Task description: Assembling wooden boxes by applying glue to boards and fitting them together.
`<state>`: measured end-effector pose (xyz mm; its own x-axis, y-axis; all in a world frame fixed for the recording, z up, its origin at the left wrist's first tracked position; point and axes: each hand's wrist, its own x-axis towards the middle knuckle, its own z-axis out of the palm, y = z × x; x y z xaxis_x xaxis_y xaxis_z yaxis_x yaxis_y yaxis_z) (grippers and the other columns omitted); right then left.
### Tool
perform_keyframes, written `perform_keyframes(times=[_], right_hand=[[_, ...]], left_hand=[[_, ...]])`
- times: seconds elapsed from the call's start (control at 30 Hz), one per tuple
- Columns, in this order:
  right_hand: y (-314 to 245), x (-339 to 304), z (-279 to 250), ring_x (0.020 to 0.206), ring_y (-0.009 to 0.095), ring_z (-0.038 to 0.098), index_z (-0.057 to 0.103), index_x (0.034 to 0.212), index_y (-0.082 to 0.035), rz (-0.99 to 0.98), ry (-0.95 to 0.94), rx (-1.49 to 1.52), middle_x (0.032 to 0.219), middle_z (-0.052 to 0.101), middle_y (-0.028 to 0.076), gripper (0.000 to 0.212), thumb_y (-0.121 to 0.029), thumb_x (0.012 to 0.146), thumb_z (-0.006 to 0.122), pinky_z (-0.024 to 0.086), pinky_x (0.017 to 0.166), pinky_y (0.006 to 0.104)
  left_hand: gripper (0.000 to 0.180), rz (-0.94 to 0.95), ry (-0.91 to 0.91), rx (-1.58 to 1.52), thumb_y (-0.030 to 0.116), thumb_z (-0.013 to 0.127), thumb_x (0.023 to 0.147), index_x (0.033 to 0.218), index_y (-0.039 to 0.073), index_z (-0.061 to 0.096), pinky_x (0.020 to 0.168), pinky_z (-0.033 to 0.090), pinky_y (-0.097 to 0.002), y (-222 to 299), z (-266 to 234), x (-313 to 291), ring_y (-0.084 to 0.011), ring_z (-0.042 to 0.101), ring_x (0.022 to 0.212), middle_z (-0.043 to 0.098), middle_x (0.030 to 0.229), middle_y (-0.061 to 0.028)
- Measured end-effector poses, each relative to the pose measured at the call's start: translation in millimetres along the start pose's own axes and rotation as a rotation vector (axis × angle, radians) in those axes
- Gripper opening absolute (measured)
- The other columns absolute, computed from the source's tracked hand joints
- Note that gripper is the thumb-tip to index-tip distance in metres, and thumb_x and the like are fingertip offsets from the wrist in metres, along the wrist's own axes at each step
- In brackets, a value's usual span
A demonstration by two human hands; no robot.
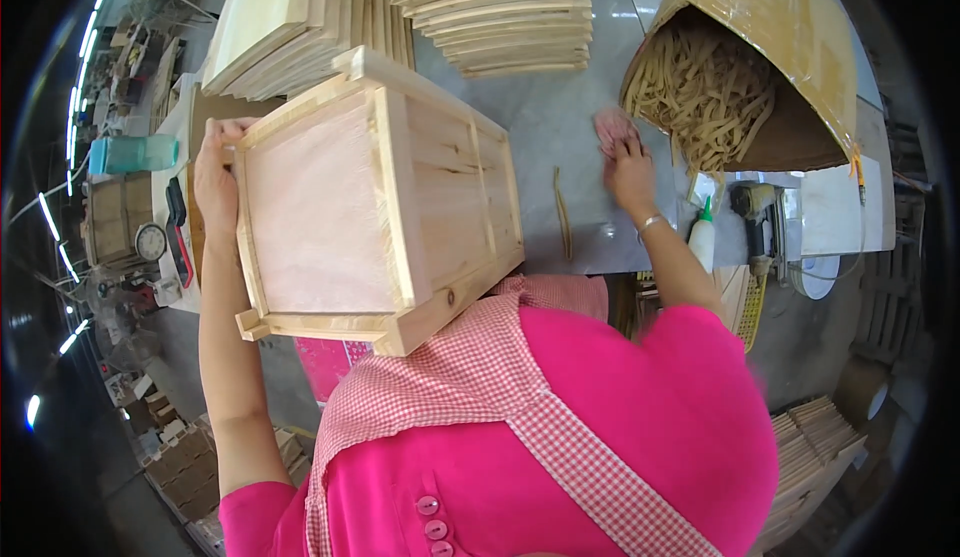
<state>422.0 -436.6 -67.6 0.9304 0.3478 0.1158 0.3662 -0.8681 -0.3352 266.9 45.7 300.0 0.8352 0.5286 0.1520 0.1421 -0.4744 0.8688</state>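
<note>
A pale wooden box frame [318, 202] with panelled sides stands tilted between my body and the table, its near corner by my apron. My left hand [220, 172] is closed round its left edge near the upper corner. Over on the right, my right hand [631, 172] has its fingers on a crumpled pink cloth [610, 129], pressed against the grey tabletop [560, 122]. The fingertips are partly hidden by the cloth. Between the box and my right hand lies a thin tan strip [563, 212].
Stacked wooden panels [490, 7] and more boards [290, 22] stand at the back. A cardboard box [770, 42] of tan strips [705, 87] lies on its side at the right. Nearby are a white glue bottle [702, 240] with a green tip and a dark power tool [757, 219].
</note>
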Motion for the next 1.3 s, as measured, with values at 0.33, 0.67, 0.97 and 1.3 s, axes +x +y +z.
perform_keyframes(times=[0.33,0.67,0.97,1.3], right_hand=[[-109.5,-96.5,-15.6,0.103,0.042,0.061,0.063,0.11,-0.003,0.208,-0.169,0.068,0.111,0.06,0.02,0.035,-0.025,0.084,0.069,0.05,0.088,0.0519],[-66.0,-18.5,-84.0,0.083,0.044,0.066,0.062,0.094,0.003,0.225,0.252,0.315,0.088,0.068,0.025,0.019,-0.015,0.088,0.062,0.052,0.075,0.0501],[-328.4,-14.2,-379.5,0.068,0.017,0.063,0.065,0.119,-0.004,-0.623,0.204,0.619,0.082,0.066,0.008,0.032,-0.002,0.088,0.071,0.052,0.065,0.0295],[-371.9,-57.5,-370.0,0.073,0.034,0.069,0.063,0.119,-0.001,-0.915,0.055,0.614,0.084,0.069,0.017,0.032,-0.006,0.089,0.07,0.055,0.064,0.039]], left_hand=[[0.043,0.086,-0.118,-0.34,0.034,0.04,0.11,0.086,0.006,0.061,0.096,0.044,-0.0342,-5.1,20.8,-2.6,-0.0178,0.06,0.097,0.069,0.096,-0.0097],[0.034,0.203,0.028,-0.14,0.034,0.048,0.106,0.102,0.005,0.063,0.088,0.047,-0.0334,-5.3,14.0,-1.7,-0.0186,0.06,0.091,0.066,0.093,-0.0089],[0.067,0.756,-0.181,-0.148,0.012,0.07,0.093,0.151,0.008,0.038,0.095,0.053,-0.0325,128.6,7.1,-70.9,-0.0218,0.06,0.121,0.049,0.142,-0.0112],[0.019,0.451,-0.553,-0.217,0.004,0.074,0.088,0.106,0.001,0.072,0.072,0.054,-0.029,102.4,-45.2,-129.6,-0.0088,0.067,0.083,0.065,0.088,-0.0016]])
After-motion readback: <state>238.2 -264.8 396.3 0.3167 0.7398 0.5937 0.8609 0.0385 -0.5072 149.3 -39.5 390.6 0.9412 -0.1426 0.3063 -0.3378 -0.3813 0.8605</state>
